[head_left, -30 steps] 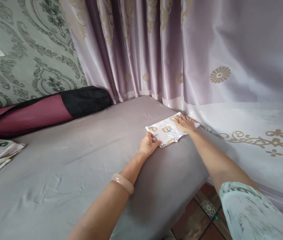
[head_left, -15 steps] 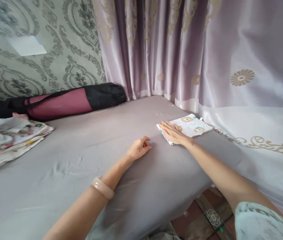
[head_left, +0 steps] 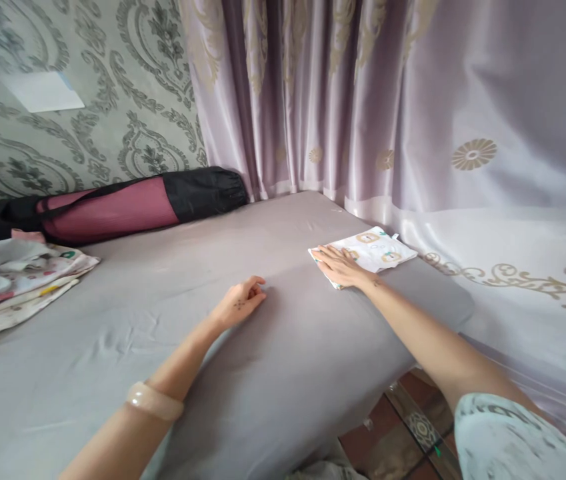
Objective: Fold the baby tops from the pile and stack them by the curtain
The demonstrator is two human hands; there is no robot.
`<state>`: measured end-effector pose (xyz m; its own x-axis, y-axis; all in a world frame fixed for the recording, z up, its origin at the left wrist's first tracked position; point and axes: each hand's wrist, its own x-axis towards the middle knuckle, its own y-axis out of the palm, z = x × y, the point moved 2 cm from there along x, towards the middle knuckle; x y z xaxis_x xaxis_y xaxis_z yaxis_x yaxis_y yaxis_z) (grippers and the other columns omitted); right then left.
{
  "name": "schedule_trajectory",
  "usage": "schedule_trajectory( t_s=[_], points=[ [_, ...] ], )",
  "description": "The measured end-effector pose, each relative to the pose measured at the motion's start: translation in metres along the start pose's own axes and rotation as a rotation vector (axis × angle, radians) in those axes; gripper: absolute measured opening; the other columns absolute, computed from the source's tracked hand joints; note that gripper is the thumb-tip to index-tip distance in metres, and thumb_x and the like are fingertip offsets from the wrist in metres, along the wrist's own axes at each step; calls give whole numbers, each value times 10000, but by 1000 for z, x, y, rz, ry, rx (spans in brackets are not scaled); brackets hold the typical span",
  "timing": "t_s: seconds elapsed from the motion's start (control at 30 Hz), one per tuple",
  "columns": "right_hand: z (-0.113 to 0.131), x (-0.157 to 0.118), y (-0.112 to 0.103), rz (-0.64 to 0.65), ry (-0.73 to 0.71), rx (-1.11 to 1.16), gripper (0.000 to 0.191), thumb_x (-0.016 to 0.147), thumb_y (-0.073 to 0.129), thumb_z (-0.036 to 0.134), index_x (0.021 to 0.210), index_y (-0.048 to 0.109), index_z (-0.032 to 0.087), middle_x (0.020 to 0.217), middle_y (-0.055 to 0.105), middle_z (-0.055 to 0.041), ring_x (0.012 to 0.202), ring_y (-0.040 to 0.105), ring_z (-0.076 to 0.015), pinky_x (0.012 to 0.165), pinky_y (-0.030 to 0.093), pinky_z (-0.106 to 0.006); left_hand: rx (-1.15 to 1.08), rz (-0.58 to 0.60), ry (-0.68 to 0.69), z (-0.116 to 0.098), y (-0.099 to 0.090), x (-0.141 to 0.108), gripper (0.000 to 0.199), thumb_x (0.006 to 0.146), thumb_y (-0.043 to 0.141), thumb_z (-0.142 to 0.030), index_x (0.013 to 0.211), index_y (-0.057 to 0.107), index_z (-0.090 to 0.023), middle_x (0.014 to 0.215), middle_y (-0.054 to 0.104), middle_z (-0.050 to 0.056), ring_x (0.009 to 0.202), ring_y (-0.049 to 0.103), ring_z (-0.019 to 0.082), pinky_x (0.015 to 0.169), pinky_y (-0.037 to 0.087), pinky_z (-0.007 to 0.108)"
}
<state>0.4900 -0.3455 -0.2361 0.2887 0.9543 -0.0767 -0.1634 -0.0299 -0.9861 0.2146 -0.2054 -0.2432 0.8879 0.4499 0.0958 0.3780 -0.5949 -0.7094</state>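
Observation:
A folded white cloth (head_left: pixel 380 250) with tan animal prints and green marks lies on the grey bed sheet (head_left: pixel 283 360), close to the curtain. My right hand (head_left: pixel 340 265) rests flat on its left part, fingers stretched out and palm down; the cloth under the palm is hidden. To the left, my left hand (head_left: pixel 239 302) is over the sheet, apart from the cloth. Its fingers are loosely curled, the thumb stands away from them, and nothing shows in it. A pale bangle circles the left forearm.
A pink and black rolled bag (head_left: pixel 113 210) lies along the patterned wall. Crumpled printed clothes (head_left: pixel 17 277) are at the left. Lilac curtains (head_left: pixel 303 100) hang behind and to the right. Beyond the bed's near right edge shows a tiled floor (head_left: pixel 393 433).
My left hand has moved left and slightly down, away from the cloth. My right hand stays flat on the cloth. The whole view has shifted slightly.

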Motion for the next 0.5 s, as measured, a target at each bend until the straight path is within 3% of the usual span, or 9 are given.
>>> schedule_trajectory(
  t_s=[0.2,0.27,0.37,0.43,0.5],
  points=[
    [1,1,-10,15,33,75,587,988,133,474,1479,397,289,1586,301,-32,1470,213,-269,1171,171,-568,162,-115,-105,33,-36,-26,270,866,485,-337,1083,576,-207,824,659,27,683,604,160,705,480,299],
    [-3,-1,-13,-24,64,69,599,991,102,471,1475,405,290,1581,314,-32,1471,212,-255,1179,141,-562,240,-176,-130,45,-46,-34,257,863,491,-312,1072,597,-207,878,667,50,762,627,181,758,490,317],
    [-17,-8,-17,-146,215,13,634,986,120,469,1489,397,200,1577,308,-105,1468,213,-295,1168,113,-588,392,-257,-183,63,-59,-47,237,855,508,-257,1051,630,-202,1006,663,96,947,625,230,883,479,367],
    [-33,-12,-15,-184,326,19,686,982,89,481,1486,404,139,1567,307,-161,1463,212,-328,1140,150,-604,497,-275,-265,72,-68,-56,246,868,513,-255,1070,639,-195,1102,649,120,1060,588,272,951,450,421],
    [-53,-14,-8,-234,327,55,748,966,69,551,1505,376,135,1579,270,-163,1469,186,-331,1109,178,-607,542,-280,-360,77,-75,-64,284,893,503,-277,1140,621,-201,1242,604,127,1167,535,302,973,437,458]
  ],
)
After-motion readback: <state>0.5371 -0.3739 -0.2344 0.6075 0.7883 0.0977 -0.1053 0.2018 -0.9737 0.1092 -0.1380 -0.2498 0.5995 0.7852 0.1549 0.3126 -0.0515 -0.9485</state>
